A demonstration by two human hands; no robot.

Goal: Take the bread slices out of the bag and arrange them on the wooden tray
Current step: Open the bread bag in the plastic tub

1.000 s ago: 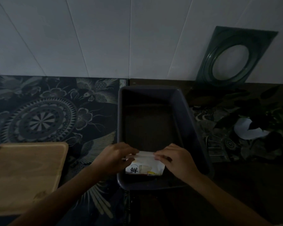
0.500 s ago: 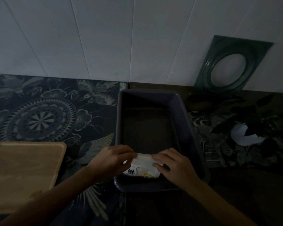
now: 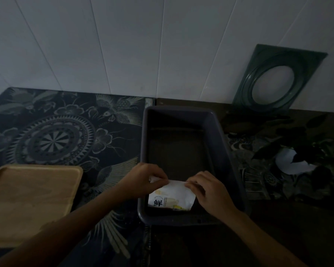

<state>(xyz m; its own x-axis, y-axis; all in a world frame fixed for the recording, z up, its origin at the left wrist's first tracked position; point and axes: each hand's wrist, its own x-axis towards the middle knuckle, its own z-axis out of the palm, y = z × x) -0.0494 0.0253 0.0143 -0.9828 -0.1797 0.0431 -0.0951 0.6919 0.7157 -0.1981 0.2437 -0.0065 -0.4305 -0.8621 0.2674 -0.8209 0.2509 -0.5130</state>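
Observation:
A white bread bag [image 3: 172, 197] with a black character printed on it lies at the near end of a dark grey plastic bin [image 3: 223, 143]. My left hand [image 3: 143, 180] pinches the bag's top left corner. My right hand [image 3: 210, 191] grips its top right edge. Both hands are shut on the bag's upper fold. No bread slice shows; the bag hides its contents. The wooden tray [image 3: 31, 197] lies to the left on the table, with nothing on it.
A dark patterned mat [image 3: 52, 135] covers the table's left half. A green square frame with a round hole [image 3: 274, 79] leans on the white panelled wall. A dark leafy plant with a white piece [image 3: 291, 162] sits to the right of the bin.
The hands have stayed on the bag's top; the fold has been drawn up a little, showing more of the white front. The view has tilted slightly.

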